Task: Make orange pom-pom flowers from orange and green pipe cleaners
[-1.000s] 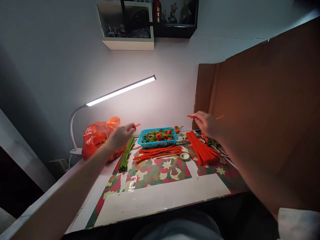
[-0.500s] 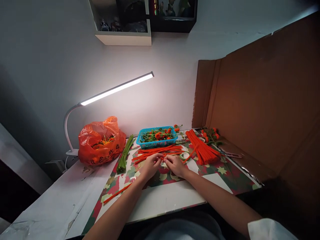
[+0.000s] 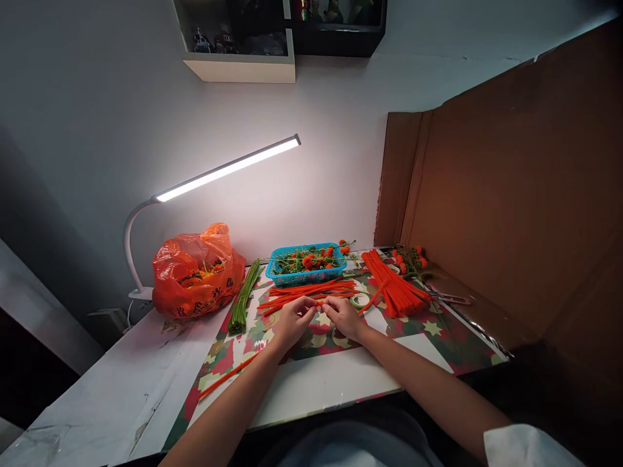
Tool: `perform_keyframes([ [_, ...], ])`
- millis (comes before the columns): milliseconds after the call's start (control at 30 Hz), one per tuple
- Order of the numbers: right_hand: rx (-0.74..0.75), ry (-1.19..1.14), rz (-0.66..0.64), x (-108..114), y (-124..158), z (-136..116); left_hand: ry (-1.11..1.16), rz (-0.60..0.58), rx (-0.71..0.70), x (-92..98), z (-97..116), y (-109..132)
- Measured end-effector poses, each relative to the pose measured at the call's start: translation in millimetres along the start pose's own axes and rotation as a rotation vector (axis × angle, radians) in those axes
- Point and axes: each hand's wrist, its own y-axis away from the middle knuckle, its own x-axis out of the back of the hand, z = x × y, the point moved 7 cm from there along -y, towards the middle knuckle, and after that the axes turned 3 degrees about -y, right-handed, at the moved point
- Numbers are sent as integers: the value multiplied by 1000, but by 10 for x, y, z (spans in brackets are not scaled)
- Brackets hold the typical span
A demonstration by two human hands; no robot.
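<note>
My left hand and my right hand meet over the middle of the table, fingertips pinched close together. Between them shows a short bit of an orange pipe cleaner, mostly hidden by the fingers. Just behind the hands lie loose orange pipe cleaners in a row. A thick bundle of orange pipe cleaners spreads out to the right, with one strand slanting toward my right hand. Another orange length emerges from beneath my left forearm. Near my right hand rests a roll of green tape.
A blue basket holds orange flowers with green stems. Left of it lie green pipe cleaners and an orange plastic bag. A lit lamp reaches over the table. Scissors and a cardboard panel are on the right.
Both hands stay together at the same spot, with the fingers shifting slightly around the orange pipe cleaner. The view has tilted down a little.
</note>
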Motion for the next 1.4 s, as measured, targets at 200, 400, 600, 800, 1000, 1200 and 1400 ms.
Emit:
perform_keyframes([
  [200,-24,-35,-38,-24,16,-19,32,-22,-9,-21,-29,6],
  [400,-48,-80,-46,-15,21,-25,54,-42,-9,-33,-27,9],
  [600,-64,-132,-54,-19,17,-6,73,-35,-7,-32,-42,7],
  [800,-98,-201,-92,-53,18,14,92,-37,-17,-31,-40,12],
  [1000,-145,-306,-119,-85,5,31,84,-40,-39,-24,-24,15],
  [1200,-231,-444,-283,-153,-2,53,35,-89,-91,-44,11,8],
  [1400,-271,-466,-400,-162,14,109,-59,-148,-151,-15,117,5],
])
